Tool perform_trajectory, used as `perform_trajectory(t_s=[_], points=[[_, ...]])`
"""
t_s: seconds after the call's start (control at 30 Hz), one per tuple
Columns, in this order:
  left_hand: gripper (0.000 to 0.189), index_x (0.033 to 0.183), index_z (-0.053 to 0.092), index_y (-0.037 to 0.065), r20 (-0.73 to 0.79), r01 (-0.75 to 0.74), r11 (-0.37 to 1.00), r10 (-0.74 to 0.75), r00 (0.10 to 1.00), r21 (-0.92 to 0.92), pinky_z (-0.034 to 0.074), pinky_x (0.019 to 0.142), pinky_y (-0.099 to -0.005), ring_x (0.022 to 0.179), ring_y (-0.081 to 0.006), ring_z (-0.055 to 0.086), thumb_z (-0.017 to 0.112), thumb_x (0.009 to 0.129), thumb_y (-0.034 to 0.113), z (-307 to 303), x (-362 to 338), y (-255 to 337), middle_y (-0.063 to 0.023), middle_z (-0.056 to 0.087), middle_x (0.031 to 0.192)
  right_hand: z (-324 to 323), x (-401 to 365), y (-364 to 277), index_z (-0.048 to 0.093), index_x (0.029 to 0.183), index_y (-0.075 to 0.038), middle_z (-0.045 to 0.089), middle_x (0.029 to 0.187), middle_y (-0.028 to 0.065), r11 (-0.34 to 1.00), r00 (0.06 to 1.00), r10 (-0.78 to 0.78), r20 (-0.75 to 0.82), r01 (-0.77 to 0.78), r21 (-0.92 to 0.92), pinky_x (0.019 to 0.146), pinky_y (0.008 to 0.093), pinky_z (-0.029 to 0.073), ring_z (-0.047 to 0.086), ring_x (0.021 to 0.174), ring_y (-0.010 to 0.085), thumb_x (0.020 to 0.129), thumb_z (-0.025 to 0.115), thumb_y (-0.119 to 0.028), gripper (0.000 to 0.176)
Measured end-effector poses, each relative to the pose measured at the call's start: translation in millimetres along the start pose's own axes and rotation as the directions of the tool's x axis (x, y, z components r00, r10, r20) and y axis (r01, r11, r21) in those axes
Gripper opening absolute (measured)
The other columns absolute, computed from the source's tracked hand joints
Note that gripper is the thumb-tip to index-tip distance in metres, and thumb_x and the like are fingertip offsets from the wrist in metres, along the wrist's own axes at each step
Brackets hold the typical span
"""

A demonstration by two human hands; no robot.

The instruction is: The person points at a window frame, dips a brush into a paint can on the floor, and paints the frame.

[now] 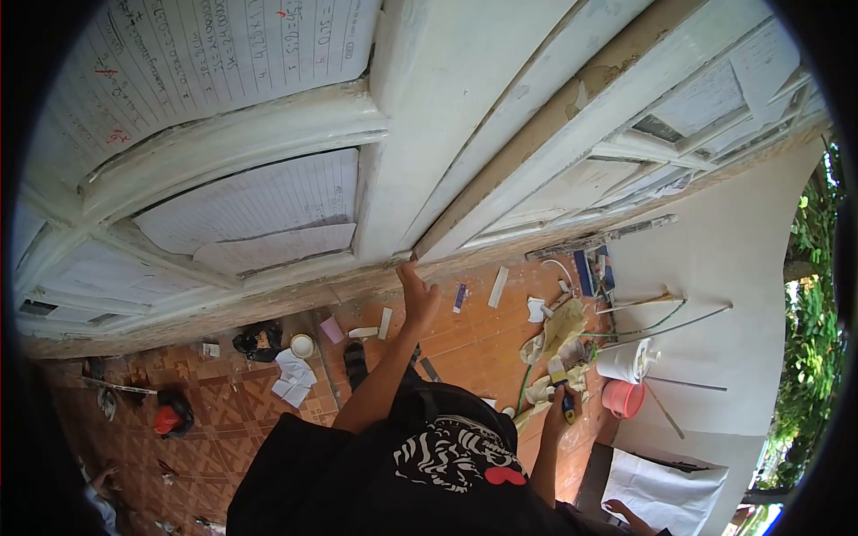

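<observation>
My left hand (417, 293) reaches up to the lower edge of the white-painted frame (438, 116), its fingertips touching near the gap between two panels. The thumb stands apart from the fingers, which are partly hidden at the frame edge. Lower right, my right hand (558, 418) is closed around the handle of a paintbrush (561, 382). Its pale bristles point up in the view, away from the frame's gap. Lined handwritten paper (259, 210) covers the panes beside the white bars. Bare, chipped patches show along one brownish edge (576, 94).
Scraps and a white paper sheet (292, 379) lie on the tiled floor (447, 335). A small white tub (303, 346) stands beside a black bag (257, 342). A pink bucket (623, 399), a white bucket (626, 360) and sticks are near the wall (715, 268). Other people's hands (630, 516) show at the lower edges.
</observation>
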State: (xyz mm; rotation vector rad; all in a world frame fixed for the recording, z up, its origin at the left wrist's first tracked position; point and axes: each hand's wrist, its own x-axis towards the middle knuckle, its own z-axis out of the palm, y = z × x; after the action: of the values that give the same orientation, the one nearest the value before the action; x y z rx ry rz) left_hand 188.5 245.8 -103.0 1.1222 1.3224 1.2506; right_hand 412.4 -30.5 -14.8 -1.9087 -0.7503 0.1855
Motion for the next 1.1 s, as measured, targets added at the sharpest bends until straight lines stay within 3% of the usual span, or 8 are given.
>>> perform_trajectory(t_s=[0.07,0.33,0.43,0.6,0.83,0.9,1.03,1.1], points=[[0.053,0.117,0.032,0.000,0.015,0.039,0.999,-0.039,0.999,-0.008,0.038,0.062,-0.0312,0.076,-0.0197,0.040,0.048,0.067,-0.007,-1,-4,5,-0.0139,0.032,0.103,-7,-1,1,0.056,0.089,0.002,0.058,0.076,0.0058,0.999,0.999,-0.035,-0.039,0.035,-0.006,0.054,0.0231,0.046,0.055,0.060,0.0105,0.085,0.060,-0.007,0.010],[0.049,0.113,0.032,-0.001,0.050,0.074,0.997,-0.072,0.996,-0.039,0.036,0.063,-0.0300,0.077,-0.0169,0.037,0.046,0.066,-0.007,-3,2,9,-0.0128,0.031,0.105,1,21,-2,0.056,0.087,0.002,0.057,0.074,0.0065,1.000,0.999,-0.005,-0.043,0.004,-0.010,0.054,0.0239,0.046,0.055,0.059,0.0111,0.085,0.060,-0.008,0.011],[0.056,0.120,0.030,-0.002,0.099,0.110,0.994,-0.107,0.989,-0.024,0.037,0.067,-0.0284,0.087,-0.0186,0.039,0.045,0.066,-0.008,-2,7,3,-0.0136,0.031,0.111,7,31,-6,0.057,0.088,0.002,0.057,0.074,0.0056,1.000,0.998,-0.025,-0.062,0.025,-0.009,0.054,0.0236,0.046,0.055,0.059,0.0103,0.085,0.061,-0.008,0.011],[0.070,0.131,0.021,-0.004,0.013,0.034,0.997,-0.033,0.999,-0.065,0.036,0.081,-0.0319,0.109,-0.0286,0.034,0.042,0.065,-0.008,3,9,5,-0.0182,0.029,0.117,10,26,-11,0.058,0.090,0.001,0.058,0.076,0.0061,1.000,0.996,-0.025,-0.091,0.026,0.007,0.055,0.0239,0.046,0.055,0.061,0.0111,0.084,0.062,-0.008,0.012],[0.062,0.124,0.026,-0.006,-0.030,-0.019,0.999,0.021,0.999,0.047,0.034,0.086,-0.0367,0.103,-0.0332,0.035,0.041,0.064,-0.007,13,5,-7,-0.0204,0.029,0.112,5,16,-8,0.057,0.091,0.002,0.057,0.076,0.0057,1.000,0.994,0.014,-0.104,-0.012,0.017,0.054,0.0229,0.044,0.054,0.061,0.0105,0.085,0.060,-0.008,0.012],[0.057,0.118,0.030,-0.006,-0.009,0.095,0.995,-0.095,0.995,0.023,0.032,0.089,-0.0371,0.099,-0.0327,0.035,0.042,0.063,-0.007,11,2,7,-0.0199,0.030,0.107,2,19,1,0.057,0.091,0.002,0.057,0.076,0.0058,1.000,0.995,-0.006,-0.103,0.008,0.020,0.054,0.0231,0.044,0.055,0.060,0.0107,0.086,0.060,-0.008,0.012],[0.053,0.114,0.031,-0.006,-0.028,0.100,0.995,-0.100,0.995,0.023,0.031,0.090,-0.0373,0.097,-0.0320,0.036,0.043,0.063,-0.006,8,-1,16,-0.0191,0.030,0.105,-3,29,5,0.058,0.090,0.002,0.057,0.072,0.0058,1.000,0.995,-0.013,-0.103,0.014,0.011,0.055,0.0239,0.045,0.055,0.060,0.0112,0.085,0.060,-0.008,0.012],[0.053,0.114,0.031,-0.006,-0.052,0.024,0.997,-0.021,0.998,0.070,0.032,0.090,-0.0368,0.099,-0.0330,0.035,0.043,0.063,-0.005,11,3,12,-0.0191,0.030,0.106,-4,34,3,0.058,0.089,0.002,0.057,0.069,0.0063,1.000,0.994,0.005,-0.108,-0.003,0.017,0.057,0.0245,0.045,0.054,0.061,0.0113,0.085,0.060,-0.007,0.011]])
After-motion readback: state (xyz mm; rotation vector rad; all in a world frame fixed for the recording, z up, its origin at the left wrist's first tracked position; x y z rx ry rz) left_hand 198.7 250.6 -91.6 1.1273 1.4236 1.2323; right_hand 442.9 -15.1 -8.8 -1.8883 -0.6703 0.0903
